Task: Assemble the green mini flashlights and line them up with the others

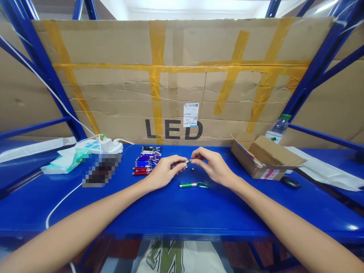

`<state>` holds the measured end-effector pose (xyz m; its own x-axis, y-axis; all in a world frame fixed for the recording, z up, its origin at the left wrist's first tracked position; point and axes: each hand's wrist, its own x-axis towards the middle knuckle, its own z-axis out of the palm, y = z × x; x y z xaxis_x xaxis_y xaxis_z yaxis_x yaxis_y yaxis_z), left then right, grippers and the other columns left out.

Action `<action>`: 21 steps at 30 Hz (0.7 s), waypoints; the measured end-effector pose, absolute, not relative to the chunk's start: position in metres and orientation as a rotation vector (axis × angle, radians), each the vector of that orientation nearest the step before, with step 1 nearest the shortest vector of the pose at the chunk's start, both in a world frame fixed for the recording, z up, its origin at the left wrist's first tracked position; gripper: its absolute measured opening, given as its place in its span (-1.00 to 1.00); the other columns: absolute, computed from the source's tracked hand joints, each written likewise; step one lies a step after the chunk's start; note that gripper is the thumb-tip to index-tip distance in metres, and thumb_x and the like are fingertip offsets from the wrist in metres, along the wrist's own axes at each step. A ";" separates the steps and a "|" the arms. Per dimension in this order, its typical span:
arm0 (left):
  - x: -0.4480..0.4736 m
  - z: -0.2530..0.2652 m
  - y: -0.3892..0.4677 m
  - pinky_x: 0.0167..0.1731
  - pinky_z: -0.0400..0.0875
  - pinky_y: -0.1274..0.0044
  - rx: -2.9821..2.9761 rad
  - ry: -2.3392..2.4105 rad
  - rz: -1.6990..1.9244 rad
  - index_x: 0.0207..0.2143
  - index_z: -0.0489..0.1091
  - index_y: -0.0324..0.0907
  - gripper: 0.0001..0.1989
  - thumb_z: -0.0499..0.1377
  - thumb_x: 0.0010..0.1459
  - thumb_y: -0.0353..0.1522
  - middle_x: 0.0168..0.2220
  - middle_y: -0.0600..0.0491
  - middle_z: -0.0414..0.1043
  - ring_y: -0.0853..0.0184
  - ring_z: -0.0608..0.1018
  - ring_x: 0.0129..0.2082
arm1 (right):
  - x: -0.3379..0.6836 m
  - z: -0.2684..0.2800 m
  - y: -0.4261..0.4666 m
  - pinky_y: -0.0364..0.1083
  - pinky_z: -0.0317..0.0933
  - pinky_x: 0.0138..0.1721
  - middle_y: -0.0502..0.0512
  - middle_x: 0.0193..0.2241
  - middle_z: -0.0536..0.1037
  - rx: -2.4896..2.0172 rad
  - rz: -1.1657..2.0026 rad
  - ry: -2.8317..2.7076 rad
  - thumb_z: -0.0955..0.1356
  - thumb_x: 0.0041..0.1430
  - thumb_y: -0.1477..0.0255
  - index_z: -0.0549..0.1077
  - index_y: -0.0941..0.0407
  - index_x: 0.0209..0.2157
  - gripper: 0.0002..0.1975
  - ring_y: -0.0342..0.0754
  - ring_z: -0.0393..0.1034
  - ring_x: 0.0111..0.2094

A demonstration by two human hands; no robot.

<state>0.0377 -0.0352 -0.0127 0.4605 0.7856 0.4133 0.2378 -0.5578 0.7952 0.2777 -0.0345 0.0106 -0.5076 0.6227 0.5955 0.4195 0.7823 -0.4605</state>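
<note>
Above the blue table, my left hand (167, 169) and my right hand (209, 161) meet with fingertips pinched. Between them is a small dark-and-silver piece (187, 162), mostly hidden by the fingers, too small to name. A tiny dark round part (192, 169) lies on the table just below my right fingers. Closer to me rests a slim green penlight-like tube (188, 185) with a silver band, a green clip (203, 185) at its right end. Left of my left hand, several similar tubes (142, 167) in red, blue, purple, silver and black lie in a row with their clips.
An open cardboard box (261, 172) stands at right, beside a black computer mouse (290, 182) and a green-capped bottle (278, 129). A tissue pack (61, 163), a white power strip (99, 145) and a blurred dark object (101, 170) are left. Large cardboard (125, 91) closes the back.
</note>
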 end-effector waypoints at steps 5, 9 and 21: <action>0.037 -0.004 -0.039 -0.10 0.43 0.44 2.203 0.871 1.058 -0.02 0.60 -0.17 -0.63 0.10 0.48 -0.14 -0.16 -0.01 0.58 0.25 0.56 -0.21 | 0.278 0.011 -0.036 -0.09 0.31 -0.19 0.05 -0.30 0.59 -0.780 0.330 -2.170 0.34 0.48 0.34 0.44 0.06 -0.20 -0.88 -0.03 0.46 -0.28; 0.036 -0.002 -0.041 -0.23 0.38 0.48 2.146 0.884 0.962 -0.14 0.59 -0.19 -0.51 0.01 0.51 -0.05 -0.31 0.05 0.51 0.28 0.49 -0.30 | 0.277 0.008 -0.038 -0.05 0.32 -0.13 0.12 -0.20 0.57 -0.718 0.272 -2.245 0.26 0.54 0.34 0.39 0.05 -0.15 -0.86 0.00 0.46 -0.20; 0.042 -0.008 -0.041 -0.52 0.16 0.58 1.787 0.733 0.829 -0.22 0.42 -0.18 -0.46 0.14 0.36 0.13 -0.45 0.15 0.22 0.43 0.24 -0.51 | 0.280 0.013 -0.043 0.00 0.32 -0.10 0.17 -0.18 0.54 -0.573 0.161 -2.364 0.17 0.58 0.38 0.40 0.05 -0.07 -0.80 0.04 0.42 -0.16</action>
